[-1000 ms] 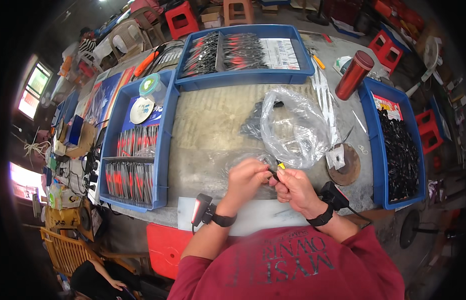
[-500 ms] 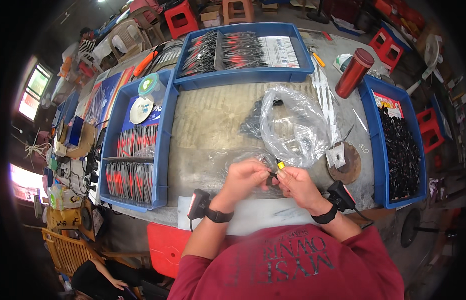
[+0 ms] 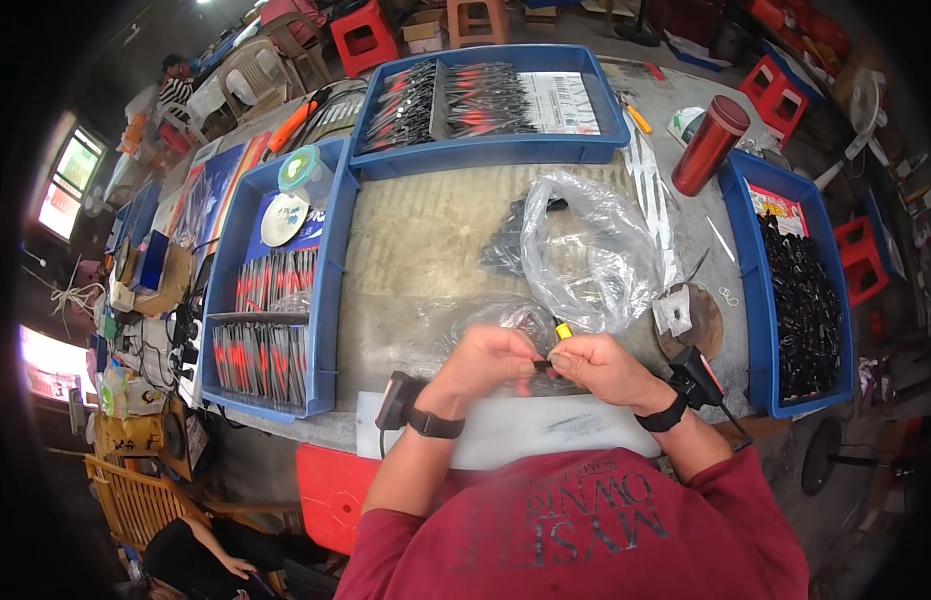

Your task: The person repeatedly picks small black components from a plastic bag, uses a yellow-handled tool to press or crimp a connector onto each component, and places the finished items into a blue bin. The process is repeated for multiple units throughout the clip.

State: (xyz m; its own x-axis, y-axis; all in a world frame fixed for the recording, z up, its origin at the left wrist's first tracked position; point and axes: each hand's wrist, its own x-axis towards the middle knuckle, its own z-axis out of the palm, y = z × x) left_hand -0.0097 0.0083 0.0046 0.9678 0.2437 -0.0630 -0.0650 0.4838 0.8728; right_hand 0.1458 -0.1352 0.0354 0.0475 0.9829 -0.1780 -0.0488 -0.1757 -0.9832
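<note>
As I watch remotely, my left grip (image 3: 498,358) and right grip (image 3: 603,363) nearly meet.
Both pinch a small black piece (image 3: 543,366) over the surface (image 3: 416,245), at seven o'clock from the clear plastic bag (image 3: 596,275).

A workshop: blue trays (image 3: 486,157) of many like parts (image 3: 801,315) edge a worn tabletop (image 3: 416,240), with red plastic stools (image 3: 361,28) at the far side.

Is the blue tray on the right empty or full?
Not empty: black pieces cover most of the blue tray, though I can't tell how deep they go.
</note>
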